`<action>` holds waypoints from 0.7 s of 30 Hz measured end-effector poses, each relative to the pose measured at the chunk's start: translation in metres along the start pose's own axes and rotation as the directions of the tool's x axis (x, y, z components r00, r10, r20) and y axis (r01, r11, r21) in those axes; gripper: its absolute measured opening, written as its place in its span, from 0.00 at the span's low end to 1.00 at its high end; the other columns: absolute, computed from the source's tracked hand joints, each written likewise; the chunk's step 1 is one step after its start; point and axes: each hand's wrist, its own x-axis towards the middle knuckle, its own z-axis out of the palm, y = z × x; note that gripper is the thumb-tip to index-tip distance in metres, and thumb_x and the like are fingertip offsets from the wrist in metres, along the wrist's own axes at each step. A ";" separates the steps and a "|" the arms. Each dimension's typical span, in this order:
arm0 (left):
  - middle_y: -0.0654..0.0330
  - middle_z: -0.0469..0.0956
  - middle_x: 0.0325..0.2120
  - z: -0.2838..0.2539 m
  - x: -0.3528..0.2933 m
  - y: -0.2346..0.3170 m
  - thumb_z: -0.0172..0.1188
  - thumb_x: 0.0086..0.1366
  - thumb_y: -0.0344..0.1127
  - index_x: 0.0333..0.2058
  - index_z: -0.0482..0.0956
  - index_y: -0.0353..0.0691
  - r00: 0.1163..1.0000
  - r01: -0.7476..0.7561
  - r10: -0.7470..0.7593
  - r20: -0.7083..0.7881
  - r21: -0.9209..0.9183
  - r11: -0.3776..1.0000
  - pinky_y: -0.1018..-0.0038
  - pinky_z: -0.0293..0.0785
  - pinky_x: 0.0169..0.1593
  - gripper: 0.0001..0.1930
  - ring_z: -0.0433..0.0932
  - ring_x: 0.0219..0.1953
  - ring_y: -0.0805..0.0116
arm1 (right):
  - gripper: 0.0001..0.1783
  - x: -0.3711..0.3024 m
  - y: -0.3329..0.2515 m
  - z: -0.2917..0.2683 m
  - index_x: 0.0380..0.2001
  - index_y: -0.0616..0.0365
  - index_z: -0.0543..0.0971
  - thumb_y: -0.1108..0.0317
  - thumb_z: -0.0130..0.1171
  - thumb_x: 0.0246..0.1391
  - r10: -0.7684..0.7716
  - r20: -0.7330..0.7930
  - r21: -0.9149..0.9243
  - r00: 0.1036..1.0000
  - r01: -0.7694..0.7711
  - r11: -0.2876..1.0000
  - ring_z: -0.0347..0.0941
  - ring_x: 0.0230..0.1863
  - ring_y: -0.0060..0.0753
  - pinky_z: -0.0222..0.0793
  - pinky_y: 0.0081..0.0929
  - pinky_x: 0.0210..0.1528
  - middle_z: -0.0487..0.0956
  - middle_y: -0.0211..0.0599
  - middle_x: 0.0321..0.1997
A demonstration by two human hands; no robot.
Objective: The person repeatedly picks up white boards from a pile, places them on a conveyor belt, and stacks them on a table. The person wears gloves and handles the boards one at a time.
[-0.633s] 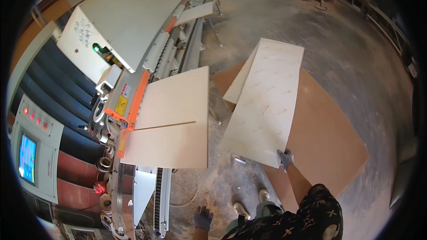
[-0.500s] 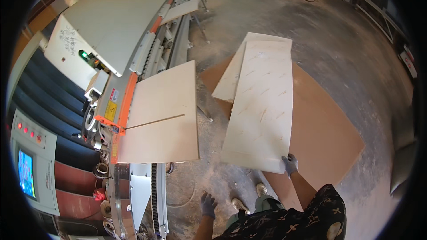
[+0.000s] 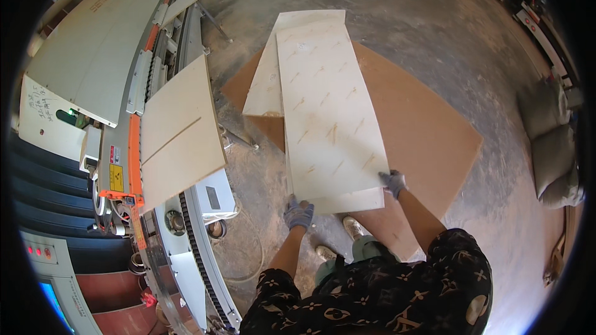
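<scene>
A long white panel with faint brownish marks lies on top of a small stack in front of me. My left hand, in a grey glove, grips its near left corner. Also gloved, my right hand holds the right edge close to the near right corner, fingers over the top. Beneath the top panel, the rim of another white panel shows at the near end. A further pale panel sticks out at an angle on the far left. My fingertips under the edges are hidden.
A large brown board lies under the stack on the dusty floor. To the left, a long machine with an orange guard carries a pale grooved panel. A control console stands at lower left, and grey sacks at right.
My left hand has come from hanging open to the panel's near left corner. My right hand has shifted slightly up the right edge. The grooved panel has slid a little farther along the machine.
</scene>
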 end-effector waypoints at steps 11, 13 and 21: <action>0.45 0.60 0.59 0.089 -0.059 0.065 0.58 0.56 0.56 0.62 0.51 0.33 0.705 -0.174 0.484 0.518 -0.535 0.827 0.65 0.59 0.60 0.44 0.61 0.61 0.54 | 0.17 -0.106 -0.132 -0.175 0.34 0.64 0.75 0.65 0.68 0.44 -0.634 -0.115 -0.400 0.765 0.548 0.734 0.69 0.31 0.21 0.67 0.23 0.31 0.76 0.31 0.31; 0.50 0.55 0.63 0.082 -0.084 0.114 0.57 0.59 0.53 0.62 0.50 0.34 0.637 -0.111 0.619 0.460 -0.740 0.664 0.67 0.60 0.59 0.41 0.59 0.62 0.59 | 0.17 -0.163 -0.159 -0.216 0.35 0.64 0.75 0.65 0.67 0.46 -0.709 -0.073 -0.075 0.702 0.705 0.706 0.68 0.33 0.20 0.66 0.21 0.34 0.76 0.32 0.30; 0.57 0.68 0.50 -0.109 0.014 0.166 0.51 0.60 0.60 0.57 0.60 0.46 0.938 0.182 0.341 0.054 -0.917 -0.356 0.65 0.64 0.56 0.33 0.69 0.51 0.63 | 0.17 -0.295 -0.091 -0.205 0.33 0.53 0.76 0.64 0.67 0.37 -0.879 0.375 -0.791 0.295 0.596 -0.137 0.71 0.39 0.49 0.66 0.46 0.46 0.74 0.39 0.31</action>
